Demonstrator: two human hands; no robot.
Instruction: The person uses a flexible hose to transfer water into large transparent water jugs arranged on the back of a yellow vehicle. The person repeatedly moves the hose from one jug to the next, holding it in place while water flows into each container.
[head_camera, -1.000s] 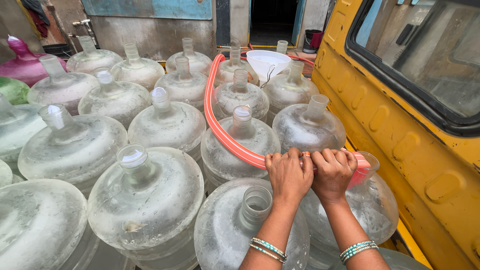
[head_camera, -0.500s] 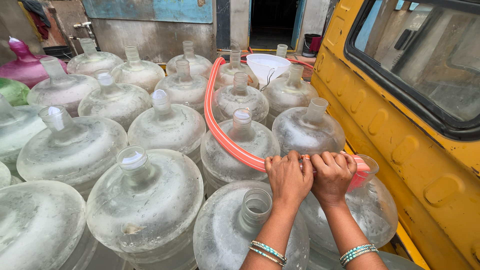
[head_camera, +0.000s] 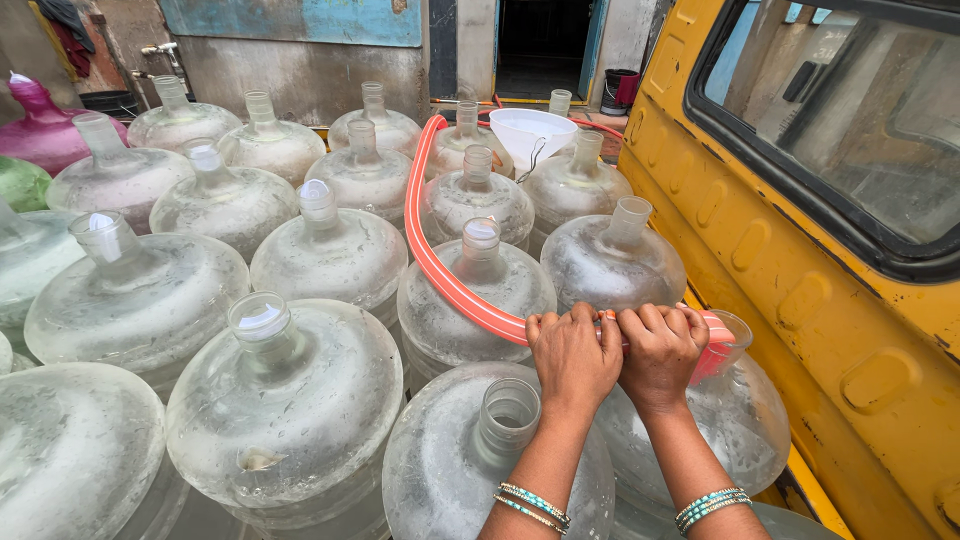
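While both hands grip the orange-red hose (head_camera: 440, 270), the left hand (head_camera: 572, 355) and right hand (head_camera: 660, 348) sit side by side, fingers clenched around it above a clear water jug (head_camera: 745, 440) by the yellow vehicle (head_camera: 800, 300). From there the hose curves back between crowded jugs toward a white funnel (head_camera: 530, 132). An uncapped jug (head_camera: 470, 470) stands just below the wrists; capped jugs (head_camera: 290, 400) fill the left.

Orange-red hose (head_camera: 440, 270) curves over clear jugs, its end at a jug mouth.
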